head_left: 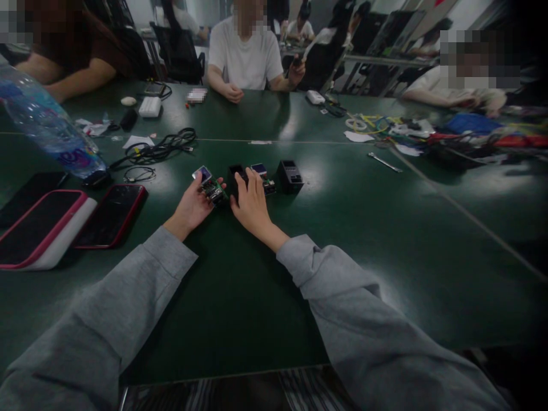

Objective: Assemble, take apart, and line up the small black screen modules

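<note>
while my arms stretch across the green table, my left hand closes its fingers around a small circuit board. my right hand rests with loose fingers on a black box, gripping nothing, with a second board and another black box just beside it.

Near edge of the green table: bare surface, wide room between the two grey sleeves and out toward the right edge. Middle: left hand and right hand sit close together among small circuit boards and a black box; tight gaps there. Left edge crowded: two phones, a tilted water bottle, black cables. Far right corner: tangled wires, a wrench.
</note>
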A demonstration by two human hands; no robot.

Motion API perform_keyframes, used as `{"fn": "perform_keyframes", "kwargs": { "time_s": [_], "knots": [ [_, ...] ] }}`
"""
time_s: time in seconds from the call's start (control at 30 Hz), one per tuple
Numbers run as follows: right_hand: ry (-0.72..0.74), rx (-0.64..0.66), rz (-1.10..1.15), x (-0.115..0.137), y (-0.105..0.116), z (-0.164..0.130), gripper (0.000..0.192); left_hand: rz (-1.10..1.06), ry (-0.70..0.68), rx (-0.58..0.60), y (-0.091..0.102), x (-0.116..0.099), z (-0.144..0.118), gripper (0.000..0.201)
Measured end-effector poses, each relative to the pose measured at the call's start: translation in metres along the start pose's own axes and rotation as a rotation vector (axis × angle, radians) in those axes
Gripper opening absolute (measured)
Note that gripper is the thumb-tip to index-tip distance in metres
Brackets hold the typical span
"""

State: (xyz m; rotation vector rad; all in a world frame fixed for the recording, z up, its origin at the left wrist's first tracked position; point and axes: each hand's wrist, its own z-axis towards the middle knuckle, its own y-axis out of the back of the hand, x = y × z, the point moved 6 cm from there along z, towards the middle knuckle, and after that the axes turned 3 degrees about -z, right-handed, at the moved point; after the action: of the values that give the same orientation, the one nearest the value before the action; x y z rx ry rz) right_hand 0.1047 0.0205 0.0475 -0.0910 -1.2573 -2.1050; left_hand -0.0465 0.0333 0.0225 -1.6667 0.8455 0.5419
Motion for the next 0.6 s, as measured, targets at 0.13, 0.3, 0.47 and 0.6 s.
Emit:
{"fn": "perform_keyframes", "kwargs": {
  "time_s": [0.13,0.3,0.47,0.6],
  "knots": [
    [0.018,-0.021,0.025,0.005,0.007,0.001,0.050,0.054,-0.053,0.000,0.000,0.003,0.004,0.034],
    [0.139,0.015,0.006,0.015,0.010,0.000,0.042,0.183,-0.200,0.028,0.005,-0.002,0.010,0.032],
    [0.210,0.048,0.010,0.019,0.009,-0.002,0.040,0.435,-0.413,-0.063,0.019,-0.018,0.012,0.051],
    [0.224,0.053,0.006,0.021,0.009,-0.002,0.039,0.502,-0.478,-0.102,0.023,-0.025,0.012,0.043]
  ]
}}
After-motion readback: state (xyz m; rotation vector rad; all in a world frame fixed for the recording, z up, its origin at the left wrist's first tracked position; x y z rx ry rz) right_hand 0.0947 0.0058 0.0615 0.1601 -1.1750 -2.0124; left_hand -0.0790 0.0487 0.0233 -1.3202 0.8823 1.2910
